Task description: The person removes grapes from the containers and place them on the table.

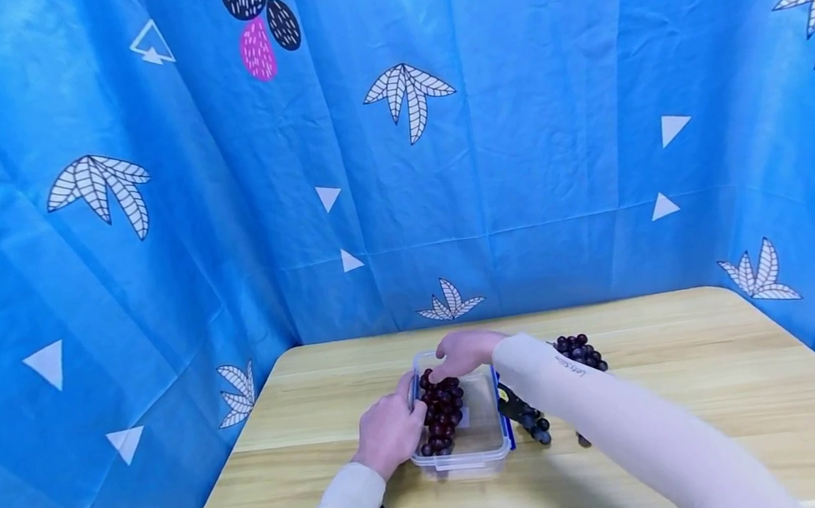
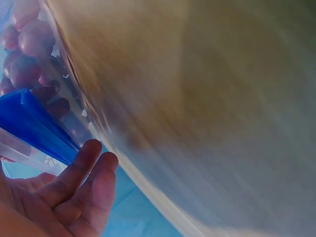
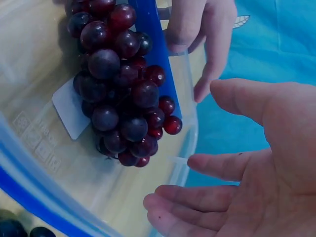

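A bunch of dark red grapes (image 1: pixel 444 417) lies along the left side of a clear plastic container (image 1: pixel 484 421) with blue side latches. At the container's left wall, my left hand (image 1: pixel 390 428) grips the side, its thumb by the rim and its fingers outside, close to a blue latch (image 2: pixel 37 123). Over the far end is my right hand (image 1: pixel 460 353), its fingers spread apart and holding nothing. In the right wrist view its fingertips (image 3: pixel 157 200) overlap the container's edge, just beyond the end of the bunch (image 3: pixel 121 94).
Right of the container lie black grapes (image 1: pixel 534 424), and farther back another dark bunch (image 1: pixel 580 352), partly behind my right sleeve (image 1: pixel 606 407). A white label (image 3: pixel 71 108) shows under the red grapes. Blue patterned cloth (image 1: pixel 539 147) hangs around the wooden table (image 1: pixel 693 372).
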The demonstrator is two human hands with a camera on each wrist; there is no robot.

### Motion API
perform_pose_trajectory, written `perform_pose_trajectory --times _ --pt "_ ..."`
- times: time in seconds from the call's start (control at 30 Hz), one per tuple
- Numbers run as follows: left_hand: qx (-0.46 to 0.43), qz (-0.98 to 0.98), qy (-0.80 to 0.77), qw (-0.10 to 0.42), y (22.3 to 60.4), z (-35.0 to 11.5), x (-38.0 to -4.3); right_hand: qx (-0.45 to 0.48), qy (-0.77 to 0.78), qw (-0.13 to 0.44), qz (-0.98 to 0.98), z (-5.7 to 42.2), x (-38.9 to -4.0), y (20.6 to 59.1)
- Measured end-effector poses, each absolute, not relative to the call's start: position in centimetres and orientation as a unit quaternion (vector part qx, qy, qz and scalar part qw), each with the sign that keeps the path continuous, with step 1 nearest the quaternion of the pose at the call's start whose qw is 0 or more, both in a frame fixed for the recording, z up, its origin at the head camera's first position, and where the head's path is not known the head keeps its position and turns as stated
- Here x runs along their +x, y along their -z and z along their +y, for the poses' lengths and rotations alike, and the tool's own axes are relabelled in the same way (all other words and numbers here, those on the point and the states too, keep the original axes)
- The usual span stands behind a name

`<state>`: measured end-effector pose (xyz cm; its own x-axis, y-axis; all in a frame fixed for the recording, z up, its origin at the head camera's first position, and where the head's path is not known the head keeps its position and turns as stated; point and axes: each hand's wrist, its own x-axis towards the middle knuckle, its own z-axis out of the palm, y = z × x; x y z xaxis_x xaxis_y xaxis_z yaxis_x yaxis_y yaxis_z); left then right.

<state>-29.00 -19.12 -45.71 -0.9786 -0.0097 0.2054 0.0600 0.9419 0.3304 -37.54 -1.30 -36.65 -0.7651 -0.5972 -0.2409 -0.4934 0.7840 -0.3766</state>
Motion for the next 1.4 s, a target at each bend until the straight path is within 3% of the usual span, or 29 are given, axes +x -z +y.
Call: perform_pose_trajectory --times 0.33,0.6,0.93,1.4 --pt "-0.015 -0.981 0.165 0.101 45.7 -19.1 -28.9 -0.276 0.133 0.187 0.933 -2.8 -38.1 38.2" --pt "-0.020 -0.981 0.161 0.108 45.6 -19.0 -28.8 -0.253 0.167 0.227 0.926 -3.7 -38.2 39.0" --pt "-0.019 -0.981 0.160 0.107 45.6 -19.1 -28.8 -0.283 0.123 0.191 0.932 -4.5 -38.0 39.8" --pt "-0.019 -0.980 0.163 0.110 45.7 -19.1 -28.8 -0.233 0.205 0.259 0.914 -5.1 -38.5 40.3"
